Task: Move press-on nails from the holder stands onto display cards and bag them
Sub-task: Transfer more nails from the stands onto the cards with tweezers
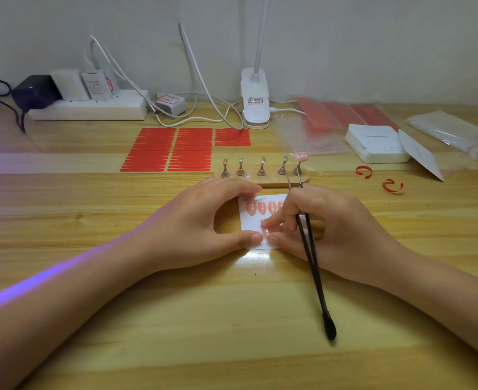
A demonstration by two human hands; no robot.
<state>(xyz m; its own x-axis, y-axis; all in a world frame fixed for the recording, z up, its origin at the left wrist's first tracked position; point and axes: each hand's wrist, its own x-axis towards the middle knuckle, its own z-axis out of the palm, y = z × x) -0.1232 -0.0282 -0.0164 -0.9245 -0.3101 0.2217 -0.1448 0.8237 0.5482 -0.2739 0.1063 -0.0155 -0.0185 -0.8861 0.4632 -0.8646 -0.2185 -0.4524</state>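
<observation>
Card point(250, 223), white and printed, lies flat on the wooden desk point(175, 319) in front of the person, between both hands. Along its top edge sits a row of pink press-on nails point(261, 207), four showing, the rightmost partly hidden by a finger. Another pink nail point(266, 231) lies lower on the card, under the right fingertips.

The left hand point(204, 218) holds the card's left side, its forefinger curved over the top corner and its thumb pressed on the bottom edge. The right hand point(325, 226) presses its forefinger and thumb tips onto the lower nail, while black tweezers point(313, 266) are tucked between its curled fingers, tips pointing away toward the stand, joined end toward the person.

Just beyond the card stands a wooden holder stand point(260, 175) with five metal posts; only the rightmost post bears a pink nail point(302, 158).

Behind it lie sheets of red adhesive strips point(173, 149). To the right are two curled red strips point(363, 172), a white box point(377, 146), clear zip bags point(316, 133) and a further packet point(454, 132). At the wall stand a clip lamp point(255, 99), a power strip point(91, 108) with chargers, and cables.
</observation>
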